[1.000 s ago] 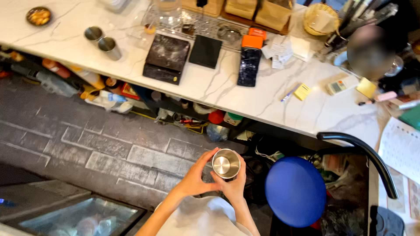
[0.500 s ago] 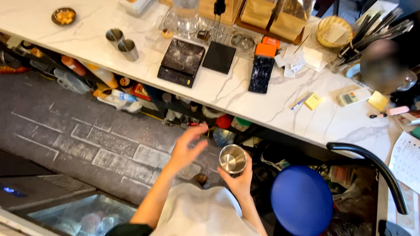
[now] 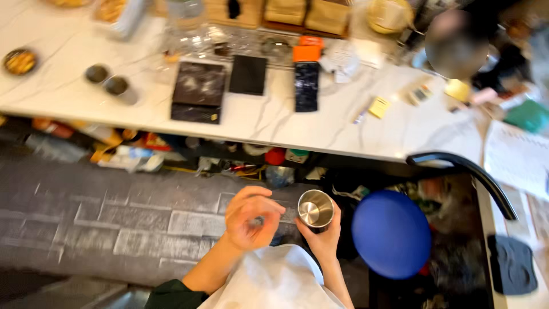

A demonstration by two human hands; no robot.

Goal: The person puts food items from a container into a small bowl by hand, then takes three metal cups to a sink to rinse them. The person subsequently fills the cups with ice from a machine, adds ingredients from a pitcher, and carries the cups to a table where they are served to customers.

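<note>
right hand [image 3: 323, 240] wraps the small steel cup [image 3: 315, 209] from below, mouth up, low in front of the apron [image 3: 274, 280]. left hand [image 3: 250, 220], spread and reaching half a second ago, now curls loosely just beside the cup, fingertips pinched together, holding nothing that can be made out. blue stool [image 3: 392, 233] to the right; marble counter [image 3: 269, 123] beyond.

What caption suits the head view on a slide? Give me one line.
Right hand holds a steel cup beside the curled left hand, below a cluttered marble counter.
</note>
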